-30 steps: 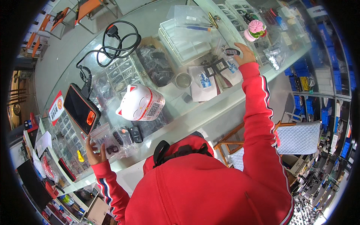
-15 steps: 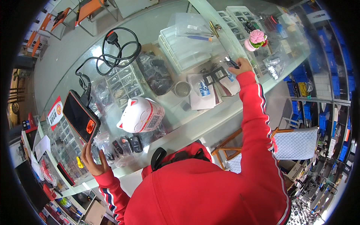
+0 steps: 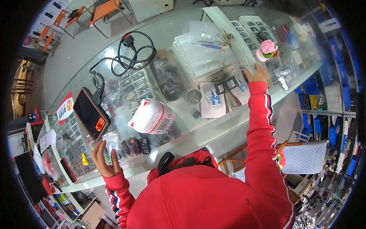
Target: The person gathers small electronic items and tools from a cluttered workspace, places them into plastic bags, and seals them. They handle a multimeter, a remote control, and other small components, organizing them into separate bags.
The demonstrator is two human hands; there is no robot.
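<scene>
Just below the lower end of a black handheld device with an orange button [image 3: 91,114] is my left hand [image 3: 105,160], open and empty, its fingers apart over the counter's near edge. Several black car keys [image 3: 134,146] in clear bags lie to the right of it. My right hand [image 3: 260,75] reaches far across, its fingers bent round a small dark object [image 3: 244,75] at the thumb side; most of that object is hidden. Left of this hand lie black square pieces [image 3: 225,85] and paper sheets with a blue-white packet [image 3: 214,98].
A white cat figurine [image 3: 152,116] stands between my arms. Around it are a compartment box [image 3: 133,87], a coiled black cable [image 3: 131,57], a round metal tin [image 3: 193,96] and stacked white trays [image 3: 187,57]. A pink flower ornament [image 3: 268,46] sits beyond my right hand on the glass counter.
The whole view has shifted, so things appear farther right and lower. Relative to the counter, my right hand has drawn slightly right. My left hand has come away from the device's lower corner.
</scene>
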